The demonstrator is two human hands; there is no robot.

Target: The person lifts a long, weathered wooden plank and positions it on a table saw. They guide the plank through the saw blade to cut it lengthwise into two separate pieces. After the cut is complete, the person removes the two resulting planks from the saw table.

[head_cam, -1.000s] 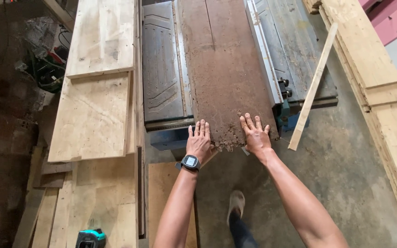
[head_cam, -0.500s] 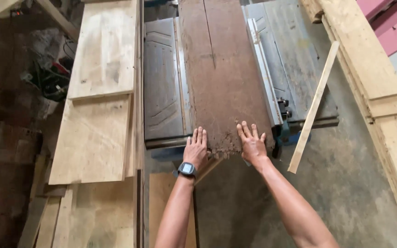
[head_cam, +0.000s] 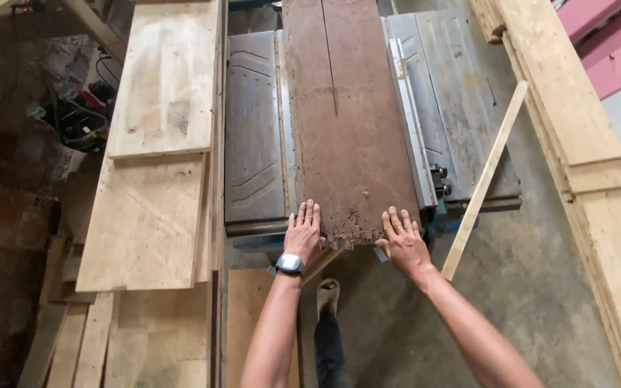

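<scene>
Two hands are laid flat, fingers spread, on the near end of the board [head_cam: 346, 122]: left hand [head_cam: 304, 233] at its left corner, right hand [head_cam: 401, 241] at the right. Board lies lengthwise on the saw table [head_cam: 253, 144]; judged stiff, heavy, w/ crumbly near edge, best held at sides. Blade hidden; far end cut off.

Your one head camera looked steeply down from above, facing forward over the saw table [head_cam: 253, 144], near enough to show your forearms.
</scene>
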